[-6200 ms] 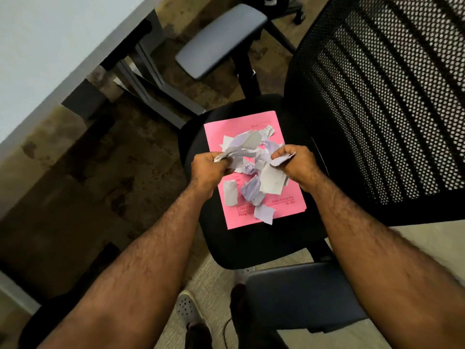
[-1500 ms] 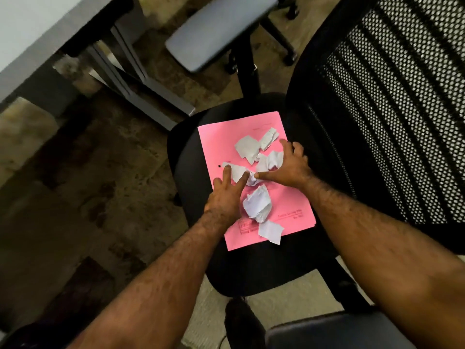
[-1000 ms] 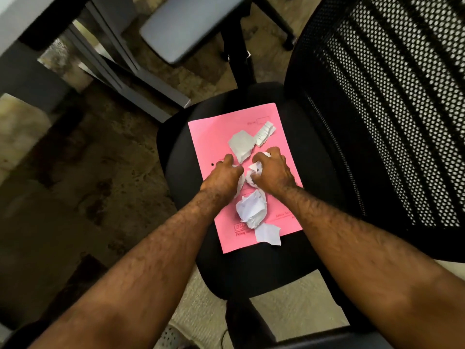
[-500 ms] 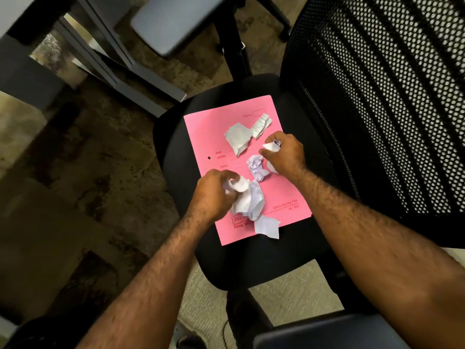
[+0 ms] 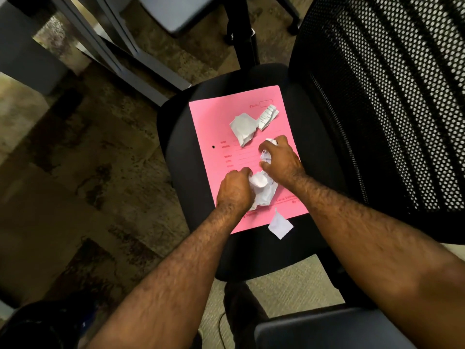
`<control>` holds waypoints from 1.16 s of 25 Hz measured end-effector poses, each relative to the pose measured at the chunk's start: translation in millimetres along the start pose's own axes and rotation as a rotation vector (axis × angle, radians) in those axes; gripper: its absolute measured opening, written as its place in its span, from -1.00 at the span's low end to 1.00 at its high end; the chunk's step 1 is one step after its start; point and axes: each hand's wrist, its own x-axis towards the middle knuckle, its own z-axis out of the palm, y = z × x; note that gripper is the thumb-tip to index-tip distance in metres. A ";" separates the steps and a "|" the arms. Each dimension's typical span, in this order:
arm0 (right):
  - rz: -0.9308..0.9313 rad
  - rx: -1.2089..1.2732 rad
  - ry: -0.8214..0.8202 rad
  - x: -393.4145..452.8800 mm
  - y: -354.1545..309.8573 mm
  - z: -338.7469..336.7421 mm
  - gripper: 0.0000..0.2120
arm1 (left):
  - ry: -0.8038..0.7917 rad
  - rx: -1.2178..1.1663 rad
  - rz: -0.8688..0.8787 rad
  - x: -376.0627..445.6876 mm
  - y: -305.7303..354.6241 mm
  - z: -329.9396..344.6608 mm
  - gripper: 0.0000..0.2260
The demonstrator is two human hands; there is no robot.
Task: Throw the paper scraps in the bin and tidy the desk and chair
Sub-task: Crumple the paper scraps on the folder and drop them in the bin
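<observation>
Your left hand (image 5: 235, 191) clenches a crumpled wad (image 5: 263, 190), right hand (image 5: 281, 159) grasps small scraps (image 5: 266, 157), both over pink folder (image 5: 216, 122) on chair seat (image 5: 183, 157)

Support surface: black chair seat (image 5: 191, 172), w/ mesh backrest (image 5: 377, 109) along its right side. Pink folder (image 5: 219, 117) lies flat on seat, approx. centred, long edges running away from camera. One white paper scrap (image 5: 279, 225) sits at folder's near edge, partly on folder, partly on bare seat fabric. Seat fabric exposed on all sides of folder. Beyond folder's left edge, seat ends; patterned carpet (image 5: 75, 172) below.
</observation>
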 end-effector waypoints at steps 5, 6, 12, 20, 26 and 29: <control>0.098 0.117 0.057 1.3 2.0 -5.7 -0.72 | 0.022 -0.174 -0.101 4.6 5.1 1.6 -0.76; 0.126 0.167 0.082 1.9 2.9 -9.1 -0.72 | 0.027 -0.221 -0.120 4.5 4.1 -0.5 -0.76; 0.291 0.411 0.176 4.3 9.8 -45.0 -0.72 | 0.041 -0.397 -0.199 -4.0 -7.4 -22.7 -0.85; 0.377 0.770 0.163 -2.1 2.3 -76.6 -0.72 | 0.130 -0.394 -0.152 -8.1 -6.6 -50.0 -0.90; 0.334 0.761 0.096 -1.1 -11.1 -80.9 -0.71 | 0.050 0.200 0.131 32.2 5.7 -52.2 -0.46; 0.327 0.759 0.089 -1.6 -12.9 -73.2 -0.72 | 0.039 0.294 0.156 55.3 18.2 -36.2 -0.61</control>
